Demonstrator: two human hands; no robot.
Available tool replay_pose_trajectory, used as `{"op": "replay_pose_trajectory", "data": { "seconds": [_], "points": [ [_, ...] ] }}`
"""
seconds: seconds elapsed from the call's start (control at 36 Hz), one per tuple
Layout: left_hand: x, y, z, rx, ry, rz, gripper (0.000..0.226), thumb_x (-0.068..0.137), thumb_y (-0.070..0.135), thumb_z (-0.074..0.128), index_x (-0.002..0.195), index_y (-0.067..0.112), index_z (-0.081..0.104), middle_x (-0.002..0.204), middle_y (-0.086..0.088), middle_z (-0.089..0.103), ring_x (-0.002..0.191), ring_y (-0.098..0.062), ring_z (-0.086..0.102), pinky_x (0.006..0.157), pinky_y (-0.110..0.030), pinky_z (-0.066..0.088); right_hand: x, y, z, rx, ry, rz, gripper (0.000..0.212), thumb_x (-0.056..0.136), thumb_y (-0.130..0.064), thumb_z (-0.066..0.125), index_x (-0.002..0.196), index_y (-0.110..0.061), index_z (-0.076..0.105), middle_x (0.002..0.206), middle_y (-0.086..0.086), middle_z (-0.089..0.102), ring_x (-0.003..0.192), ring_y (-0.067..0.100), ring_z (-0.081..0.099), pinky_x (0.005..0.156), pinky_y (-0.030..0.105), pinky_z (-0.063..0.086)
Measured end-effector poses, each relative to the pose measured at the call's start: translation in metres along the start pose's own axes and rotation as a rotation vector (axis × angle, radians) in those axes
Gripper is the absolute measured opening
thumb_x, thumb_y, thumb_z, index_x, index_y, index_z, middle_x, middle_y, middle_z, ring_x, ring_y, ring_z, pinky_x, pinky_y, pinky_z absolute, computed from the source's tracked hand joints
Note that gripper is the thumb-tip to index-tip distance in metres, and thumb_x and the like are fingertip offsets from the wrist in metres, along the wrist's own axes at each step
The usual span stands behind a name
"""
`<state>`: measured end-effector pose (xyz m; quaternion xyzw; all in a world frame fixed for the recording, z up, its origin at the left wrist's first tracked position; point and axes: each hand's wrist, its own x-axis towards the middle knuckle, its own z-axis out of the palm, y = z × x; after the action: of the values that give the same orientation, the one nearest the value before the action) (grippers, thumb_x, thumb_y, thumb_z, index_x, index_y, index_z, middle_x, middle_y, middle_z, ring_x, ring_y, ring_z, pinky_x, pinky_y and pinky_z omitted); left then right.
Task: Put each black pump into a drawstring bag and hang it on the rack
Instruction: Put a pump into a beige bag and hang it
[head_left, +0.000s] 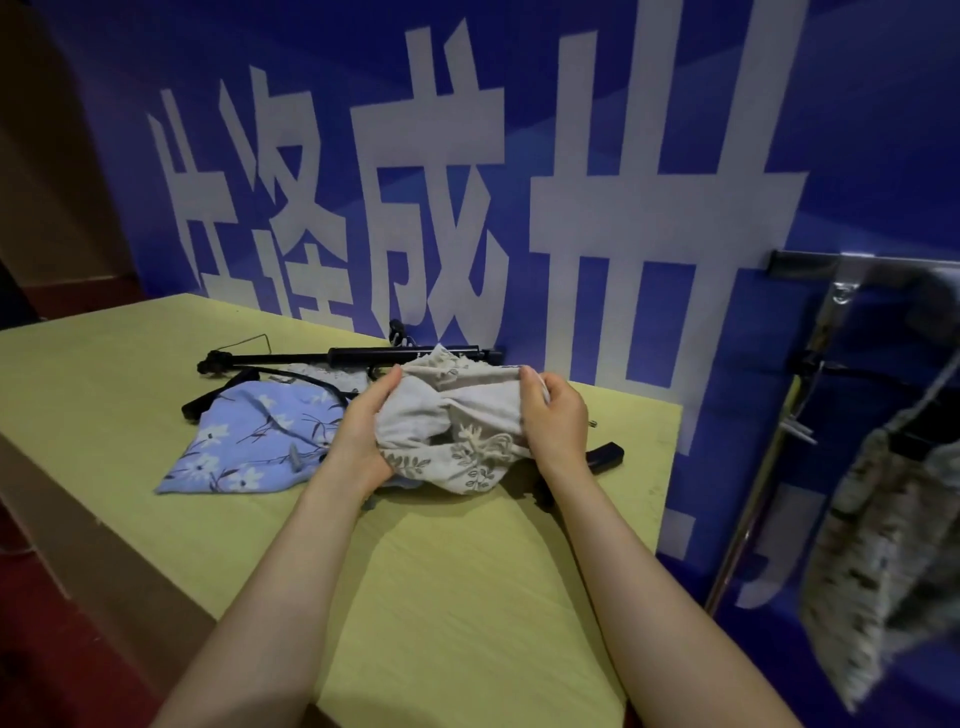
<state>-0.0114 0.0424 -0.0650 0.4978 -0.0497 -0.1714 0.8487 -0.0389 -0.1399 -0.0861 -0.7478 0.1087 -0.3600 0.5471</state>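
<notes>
1. Nearest, two bare forearms reach forward over the yellow-green tabletop (467, 597).
2. The left hand (363, 421) has its grip curled on the left side of a beige bag (457, 421), fingers wrapped into the bunched cloth.
3. The right hand (553, 415) grasps the bag's right side, thumb and fingers pinching the fabric near its upper edge.
4. The beige bag is held between both hands, just above the tabletop, its leaf-printed lower part sagging down.
5. Under it, a black pump handle (605, 454) sticks out to the right on the tabletop.
6. Left of the hands, a blue bag (244, 441) with white flowers lies flat, a black hose (291, 376) curving across its far edge.
7. Farther back, a long black pump (363, 357) lies along the tabletop's far edge, touching the blue wall (857, 130) with large white characters.
8. At the right, a metal rack (810, 332) stands beside the tabletop, with a patterned bag (878, 545) hanging from it, blurred.
</notes>
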Motion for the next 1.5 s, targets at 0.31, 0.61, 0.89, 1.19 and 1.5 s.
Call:
{"op": "replay_pose_trajectory", "data": {
  "seconds": [0.31, 0.61, 0.89, 1.19, 1.5],
  "points": [
    [0.01, -0.012, 0.007, 0.568, 0.309, 0.49, 0.031, 0.1, 0.039, 0.047, 0.096, 0.012, 0.063, 0.084, -0.001, 0.062, 0.08, -0.015, 0.056, 0.062, -0.026, 0.042, 0.043, 0.001, -0.057, -0.017, 0.016, -0.003, 0.025, 0.101, -0.024, 0.044, 0.103, -0.015, 0.067, 0.078, -0.007, 0.061, 0.071, 0.013, 0.055, 0.068, 0.032, 0.05],
    [0.01, -0.014, 0.011, 0.356, 0.297, 0.431, 0.014, 0.1, 0.035, 0.048, 0.107, 0.027, 0.058, 0.089, 0.01, 0.062, 0.079, 0.0, 0.058, 0.061, -0.017, 0.045, 0.081, 0.074, -0.077, -0.652, -0.291, 0.127, 0.032, 0.09, -0.034, 0.065, 0.117, -0.017, 0.065, 0.106, 0.001, 0.063, 0.081, 0.012, 0.059, 0.069, 0.022, 0.052],
    [0.019, -0.018, 0.008, 0.489, 0.308, 0.387, 0.033, 0.098, 0.039, 0.049, 0.115, 0.016, 0.066, 0.104, -0.005, 0.071, 0.096, -0.02, 0.067, 0.078, -0.032, 0.053, 0.092, 0.093, -0.066, -0.738, -0.322, 0.12, 0.018, 0.096, -0.025, 0.057, 0.103, -0.012, 0.068, 0.087, 0.001, 0.064, 0.074, 0.013, 0.057, 0.067, 0.024, 0.048],
    [-0.005, -0.015, 0.015, 0.584, 0.434, 0.437, 0.042, 0.1, 0.042, 0.044, 0.07, 0.013, 0.047, 0.069, -0.009, 0.046, 0.064, -0.019, 0.043, 0.059, -0.031, 0.032, 0.065, 0.081, -0.084, -0.344, -0.214, 0.162, 0.024, 0.103, -0.029, 0.043, 0.096, -0.012, 0.059, 0.087, 0.005, 0.06, 0.082, 0.019, 0.056, 0.066, 0.023, 0.045],
    [-0.056, 0.046, 0.063, 0.514, 0.317, 0.535, 0.028, 0.101, 0.04, 0.043, 0.098, 0.023, 0.065, 0.091, 0.001, 0.068, 0.087, -0.016, 0.064, 0.069, -0.029, 0.05, -0.039, -0.101, -0.064, 0.327, -0.51, -0.226, 0.018, 0.1, -0.013, 0.048, 0.088, -0.007, 0.059, 0.075, 0.003, 0.067, 0.069, 0.016, 0.066, 0.063, 0.023, 0.055]
  ]
}}
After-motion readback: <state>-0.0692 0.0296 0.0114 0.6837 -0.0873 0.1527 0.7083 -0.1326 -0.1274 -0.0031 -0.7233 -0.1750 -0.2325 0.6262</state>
